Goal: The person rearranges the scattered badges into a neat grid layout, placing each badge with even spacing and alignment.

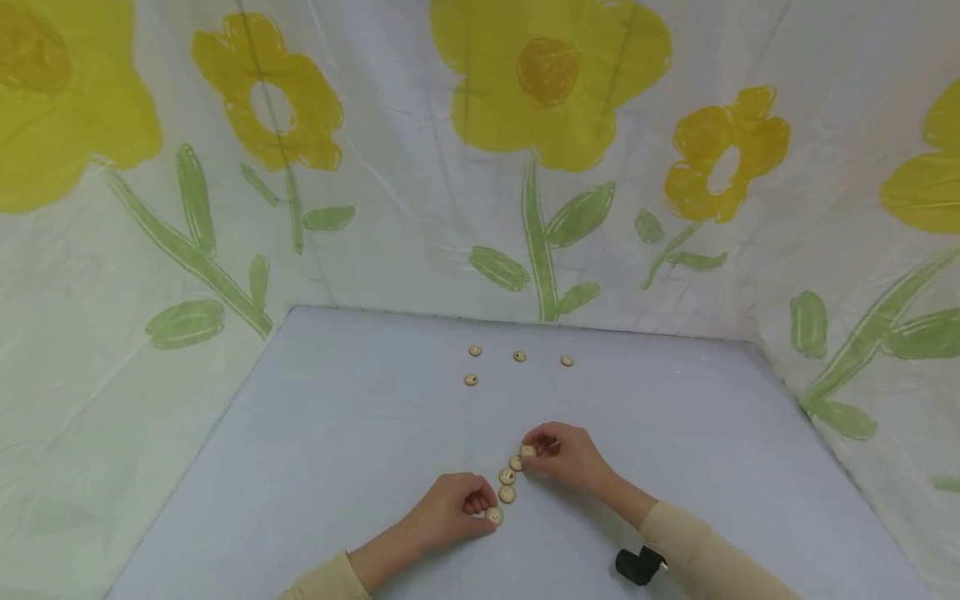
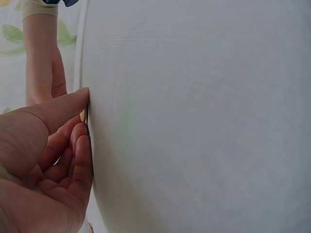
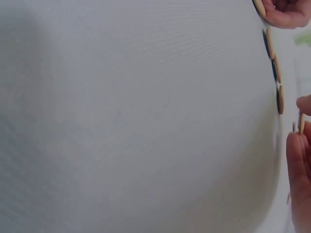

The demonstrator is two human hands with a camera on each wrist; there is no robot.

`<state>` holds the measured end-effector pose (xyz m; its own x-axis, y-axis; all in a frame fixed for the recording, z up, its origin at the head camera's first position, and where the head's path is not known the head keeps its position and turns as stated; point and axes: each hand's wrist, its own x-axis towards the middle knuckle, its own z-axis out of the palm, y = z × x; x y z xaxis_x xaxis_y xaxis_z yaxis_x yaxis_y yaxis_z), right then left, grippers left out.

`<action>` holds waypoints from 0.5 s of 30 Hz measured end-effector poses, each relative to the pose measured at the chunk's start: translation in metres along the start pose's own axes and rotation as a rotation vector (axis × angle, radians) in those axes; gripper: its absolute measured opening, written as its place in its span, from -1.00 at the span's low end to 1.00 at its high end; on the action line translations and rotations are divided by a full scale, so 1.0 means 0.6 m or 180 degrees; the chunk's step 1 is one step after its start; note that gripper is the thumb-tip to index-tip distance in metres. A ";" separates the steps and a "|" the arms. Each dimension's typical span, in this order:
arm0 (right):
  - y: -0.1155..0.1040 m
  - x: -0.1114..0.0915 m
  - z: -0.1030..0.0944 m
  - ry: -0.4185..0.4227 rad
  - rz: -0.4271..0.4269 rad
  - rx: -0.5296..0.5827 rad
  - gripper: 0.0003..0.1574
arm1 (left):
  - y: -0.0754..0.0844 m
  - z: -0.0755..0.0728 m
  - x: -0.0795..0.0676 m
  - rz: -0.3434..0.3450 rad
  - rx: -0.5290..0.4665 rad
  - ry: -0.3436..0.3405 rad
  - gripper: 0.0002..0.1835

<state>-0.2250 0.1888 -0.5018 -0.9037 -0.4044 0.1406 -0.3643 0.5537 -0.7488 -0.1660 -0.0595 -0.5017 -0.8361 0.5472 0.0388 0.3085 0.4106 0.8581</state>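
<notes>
- While both forearms angle inward over the table (image 1: 315, 417), the right hand (image 1: 567, 455) is farther forward than the left hand (image 1: 456, 510).
- Thumb and fingers nearly together, each pinches one disc: left disc (image 1: 493, 517), right disc (image 1: 528, 451).
- Three middle discs (image 1: 507, 494) (a bent row) lie between.
- Head view shows their tops; right wrist view, their edges.

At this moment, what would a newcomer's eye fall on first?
Probably the big yellow flowers on the white backdrop behind the table. Then, nearer, the left hand and right hand each pinch a small disc at either end of three discs. Four others lie toward the far edge.
</notes>
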 end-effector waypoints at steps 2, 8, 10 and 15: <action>-0.002 0.003 0.000 0.0046 0.0008 0.0029 -0.76 | 0.001 0.000 0.000 0.0000 -0.0001 -0.0003 -0.79; -0.005 0.011 0.002 0.0137 0.0122 0.0141 -0.75 | 0.000 0.001 0.001 0.0028 0.0012 0.0006 -0.80; -0.003 0.013 0.003 0.0162 0.0168 0.0175 -0.75 | 0.000 0.002 0.001 0.0039 0.0020 0.0006 -0.80; 0.005 0.018 0.005 0.0255 0.0315 0.0278 -0.76 | 0.000 0.001 0.001 0.0036 0.0041 0.0011 -0.80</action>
<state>-0.2349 0.1840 -0.5045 -0.9506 -0.2897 0.1118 -0.2546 0.5210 -0.8147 -0.1663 -0.0585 -0.5023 -0.8342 0.5492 0.0503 0.3238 0.4139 0.8508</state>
